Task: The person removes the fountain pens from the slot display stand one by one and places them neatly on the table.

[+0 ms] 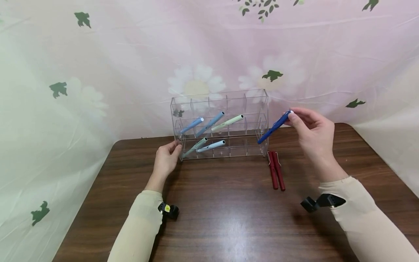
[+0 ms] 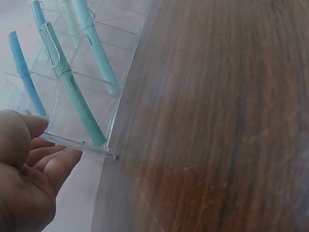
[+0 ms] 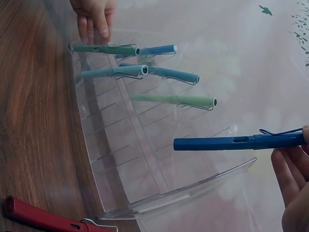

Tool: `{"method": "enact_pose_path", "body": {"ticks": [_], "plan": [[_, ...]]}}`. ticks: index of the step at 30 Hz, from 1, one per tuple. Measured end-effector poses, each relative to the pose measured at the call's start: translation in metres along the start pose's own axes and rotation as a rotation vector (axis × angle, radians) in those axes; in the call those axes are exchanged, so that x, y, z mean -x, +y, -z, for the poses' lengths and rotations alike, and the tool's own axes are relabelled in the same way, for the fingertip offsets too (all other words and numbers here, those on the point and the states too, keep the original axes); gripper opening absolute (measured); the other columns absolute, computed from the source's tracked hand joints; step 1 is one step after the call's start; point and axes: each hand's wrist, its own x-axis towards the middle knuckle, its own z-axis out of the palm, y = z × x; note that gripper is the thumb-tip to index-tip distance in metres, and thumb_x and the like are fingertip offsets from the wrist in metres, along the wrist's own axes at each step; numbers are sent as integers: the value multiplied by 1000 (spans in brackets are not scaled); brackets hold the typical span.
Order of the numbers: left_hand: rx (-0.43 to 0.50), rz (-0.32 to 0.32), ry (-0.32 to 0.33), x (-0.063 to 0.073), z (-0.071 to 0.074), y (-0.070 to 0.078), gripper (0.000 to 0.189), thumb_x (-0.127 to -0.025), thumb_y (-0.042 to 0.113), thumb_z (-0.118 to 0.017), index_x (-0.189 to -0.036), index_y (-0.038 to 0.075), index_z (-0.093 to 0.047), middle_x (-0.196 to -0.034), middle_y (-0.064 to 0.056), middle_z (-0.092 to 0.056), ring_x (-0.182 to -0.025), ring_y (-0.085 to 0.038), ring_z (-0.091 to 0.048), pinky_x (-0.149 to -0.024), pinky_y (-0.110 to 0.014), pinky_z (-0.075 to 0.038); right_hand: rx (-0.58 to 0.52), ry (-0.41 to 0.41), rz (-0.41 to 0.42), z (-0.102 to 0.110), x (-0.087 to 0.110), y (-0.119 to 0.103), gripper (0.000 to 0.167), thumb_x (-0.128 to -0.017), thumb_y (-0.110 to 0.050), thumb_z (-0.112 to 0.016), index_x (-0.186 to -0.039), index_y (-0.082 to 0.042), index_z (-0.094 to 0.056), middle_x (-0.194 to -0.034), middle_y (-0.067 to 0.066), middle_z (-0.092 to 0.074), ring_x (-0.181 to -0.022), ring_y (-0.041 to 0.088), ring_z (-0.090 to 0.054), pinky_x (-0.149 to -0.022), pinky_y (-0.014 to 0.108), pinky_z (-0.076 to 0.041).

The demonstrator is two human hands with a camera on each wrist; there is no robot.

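My left hand (image 1: 166, 159) pinches the left side wall of a clear acrylic pen rack (image 1: 240, 151), thumb inside and fingers outside in the left wrist view. With thumb and fingertips, my right hand (image 1: 315, 136) holds a dark blue pen (image 3: 212, 143) by its capped, clipped end. That pen slants down to the left, its lower tip overlapping the rack's right end in the head view. Two blue pens (image 1: 192, 125) and a pale green pen (image 1: 229, 123) lean in the rear row. A green pen (image 2: 72, 89) and a light blue pen (image 1: 211, 146) lean in the front row.
Two dark red pens (image 1: 276, 171) lie side by side on the brown wooden table (image 1: 216, 203), just in front of the rack's right end. Behind the rack hangs a flowered cloth (image 1: 137, 87). Each sleeve carries a small black wrist camera (image 1: 322, 202).
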Motion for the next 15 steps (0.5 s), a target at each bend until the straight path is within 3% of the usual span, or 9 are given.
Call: {"method": "enact_pose_path", "body": {"ticks": [9,15], "plan": [[-10,2,14,1,0,1,40,-112,19,-60,-146,-2,-65,-140,-22,-71,-133,-35,-68,-109,-53,-57,-42,33,-1,2,2,4,24,-98,-5,-79,-118,7,-78,-96,-4,-84,-83,8,-79,-82,15,-62],[-8,14,9,1,-1,0,41,-112,20,-60,-147,-1,-64,-140,-21,-71,-133,-35,-68,-109,-53,-57,31,49,-18,5,4,10,23,-98,-4,-79,-117,8,-78,-92,-8,-83,-81,4,-78,-79,12,-61]]}}
